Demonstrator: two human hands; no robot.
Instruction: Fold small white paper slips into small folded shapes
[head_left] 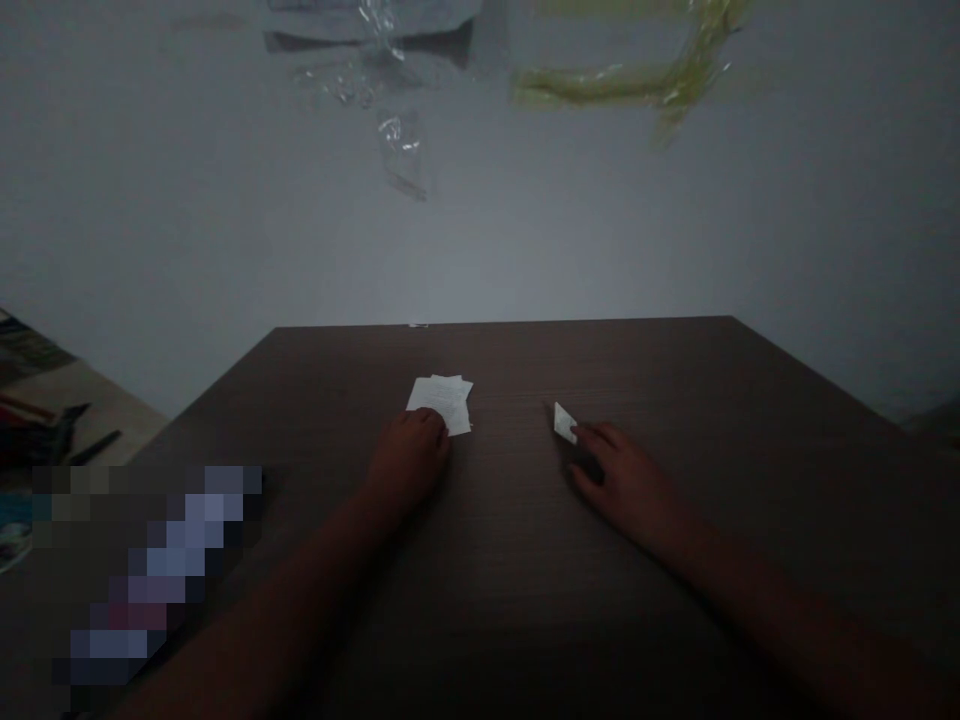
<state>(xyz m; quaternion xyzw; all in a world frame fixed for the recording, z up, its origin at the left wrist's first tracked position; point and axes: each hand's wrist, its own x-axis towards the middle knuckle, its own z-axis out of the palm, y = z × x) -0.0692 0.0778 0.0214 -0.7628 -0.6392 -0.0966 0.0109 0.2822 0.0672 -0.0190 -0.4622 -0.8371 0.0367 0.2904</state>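
Resting left hand [407, 458] on paper stack [441, 402], fingers curled | right hand [626, 488] fingers narrow, touching paper slip [565, 423], grip unclear | slip's long axis slants up-left from fingers

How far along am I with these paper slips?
Already done: several white paper slips sit gathered in a loose stack on the dark wood table. In hand: your left hand rests on that stack, and your right hand is at one small slip. Left: that slip lies apart from the stack.
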